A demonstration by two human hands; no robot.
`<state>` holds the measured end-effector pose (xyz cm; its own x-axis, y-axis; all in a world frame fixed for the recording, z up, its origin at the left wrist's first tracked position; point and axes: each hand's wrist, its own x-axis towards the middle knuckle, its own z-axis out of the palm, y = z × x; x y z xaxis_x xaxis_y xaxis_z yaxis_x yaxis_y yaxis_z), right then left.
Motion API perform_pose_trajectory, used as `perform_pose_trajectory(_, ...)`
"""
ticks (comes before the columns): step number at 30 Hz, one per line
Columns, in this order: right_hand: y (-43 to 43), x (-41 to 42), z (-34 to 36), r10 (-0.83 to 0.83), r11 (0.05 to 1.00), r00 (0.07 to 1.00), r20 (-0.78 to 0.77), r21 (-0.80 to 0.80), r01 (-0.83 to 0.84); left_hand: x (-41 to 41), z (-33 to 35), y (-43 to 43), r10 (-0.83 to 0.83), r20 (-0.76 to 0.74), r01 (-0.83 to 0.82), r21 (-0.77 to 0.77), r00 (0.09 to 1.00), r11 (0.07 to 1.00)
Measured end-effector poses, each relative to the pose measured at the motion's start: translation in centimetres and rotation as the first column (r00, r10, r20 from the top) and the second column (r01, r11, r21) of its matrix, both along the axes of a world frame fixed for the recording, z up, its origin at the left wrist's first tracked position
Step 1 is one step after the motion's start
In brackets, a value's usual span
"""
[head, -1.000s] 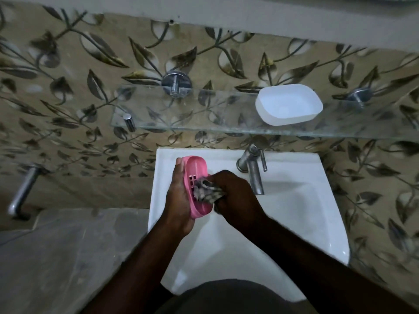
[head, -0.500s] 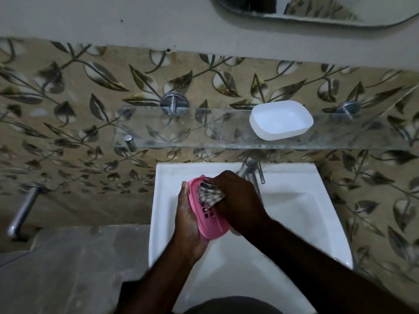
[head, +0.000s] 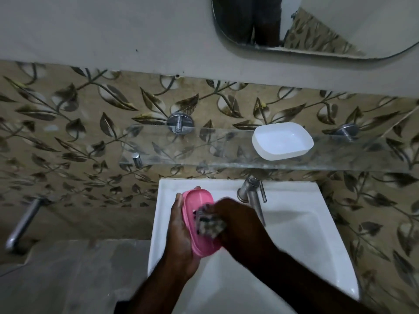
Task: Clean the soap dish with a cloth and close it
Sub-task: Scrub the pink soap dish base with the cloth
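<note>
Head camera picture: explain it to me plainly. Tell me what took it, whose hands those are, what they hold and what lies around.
There is no machine here. A person wears one camera on the head, looking down over a white sink, so the two arms coming in from below are that person's own. The left hand holds a pink dish above the basin. The right hand grips a cloth, blurred, pressed on the dish's face. Behind the hands stands a metal tap. Above it a glass shelf carries a white tray, probably the dish's other half. A mirror hangs at the top.
</note>
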<state>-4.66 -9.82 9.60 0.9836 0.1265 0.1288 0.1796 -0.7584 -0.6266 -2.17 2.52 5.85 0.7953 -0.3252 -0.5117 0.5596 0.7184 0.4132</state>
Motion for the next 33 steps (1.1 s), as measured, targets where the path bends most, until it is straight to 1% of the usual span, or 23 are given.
perform_pose_trajectory(2,0.0,-1.4,-0.4,0.019,0.998,0.993,-0.118,0.06,-0.012,0.7,-0.4,0.7,0.025,0.023,-0.026,0.032,0.999,0.999)
perform_pose_trajectory(3,0.1,-1.6,-0.4,0.026,0.999,0.992,-0.123,0.037,-0.022,0.8,-0.7,0.9,0.025,0.025,-0.027,0.043,0.999,0.999)
perform_pose_trajectory(5,0.4,-0.2,-0.2,0.019,0.999,0.999,-0.042,-0.031,-0.02,0.5,-0.3,0.6,0.003,0.025,-0.004,0.053,1.0,0.999)
perform_pose_trajectory(6,0.5,0.8,0.3,-0.007,0.999,1.0,-0.002,-0.054,0.007,0.2,0.0,0.3,-0.024,0.037,0.022,0.061,0.999,0.998)
perform_pose_trajectory(8,0.6,2.6,1.3,-0.054,0.997,0.996,0.066,-0.06,0.058,-0.3,0.5,-0.1,-0.044,0.041,0.041,0.083,0.998,0.996)
perform_pose_trajectory(10,0.8,2.7,1.7,-0.024,0.997,0.997,0.073,-0.066,0.029,0.1,0.6,0.4,-0.04,0.039,0.036,0.095,0.998,0.995)
perform_pose_trajectory(12,0.4,1.4,0.7,0.043,0.994,0.995,0.086,-0.099,-0.035,0.6,0.2,1.0,-0.024,0.014,0.023,0.083,1.0,0.996)
perform_pose_trajectory(14,-0.1,-0.5,-0.5,0.102,0.993,0.992,0.074,-0.07,-0.097,0.9,-0.2,1.5,0.007,-0.02,-0.005,0.09,1.0,0.996)
perform_pose_trajectory(15,-0.2,-1.1,-0.8,0.107,0.993,0.991,0.08,-0.056,-0.103,0.8,-0.3,1.6,-0.006,-0.014,0.007,0.08,1.0,0.997)
perform_pose_trajectory(17,-0.4,-0.8,-0.9,0.079,0.996,0.989,0.125,-0.05,-0.073,0.3,0.1,1.0,-0.04,0.027,0.038,0.074,0.999,0.997)
perform_pose_trajectory(19,-0.3,0.7,-0.4,-0.006,0.999,0.985,0.17,-0.041,0.013,-0.1,0.5,0.2,-0.089,0.072,0.081,0.099,0.993,0.992)
perform_pose_trajectory(21,-0.2,2.3,0.4,-0.058,0.996,0.983,0.176,-0.052,0.068,-0.3,1.1,-0.4,-0.082,0.074,0.077,0.066,0.994,0.995)
perform_pose_trajectory(22,0.1,2.5,0.7,-0.046,0.996,0.982,0.182,-0.072,0.06,-0.2,1.2,-0.4,-0.075,0.067,0.071,0.061,0.995,0.996)
perform_pose_trajectory(24,0.4,1.8,0.5,0.03,0.996,0.981,0.194,-0.091,-0.012,0.2,0.9,-0.2,-0.093,0.074,0.091,0.036,0.993,0.995)
perform_pose_trajectory(27,-0.2,0.6,0.1,0.139,0.989,0.977,0.162,0.03,-0.146,0.4,0.6,0.2,-0.137,0.086,0.136,0.018,0.987,0.991)
perform_pose_trajectory(28,-0.7,0.8,0.1,0.155,0.988,0.974,0.164,-0.004,-0.156,0.4,0.8,0.2,-0.142,0.085,0.141,0.016,0.986,0.99)
perform_pose_trajectory(30,-1.4,2.1,0.6,0.116,0.989,0.977,0.177,-0.116,-0.096,0.3,1.1,0.0,-0.118,0.093,0.114,0.047,0.989,0.992)
perform_pose_trajectory(33,-0.3,2.8,1.3,0.012,0.991,0.97,0.241,-0.136,0.022,0.6,1.4,-0.5,-0.097,0.1,0.092,0.055,0.99,0.994)
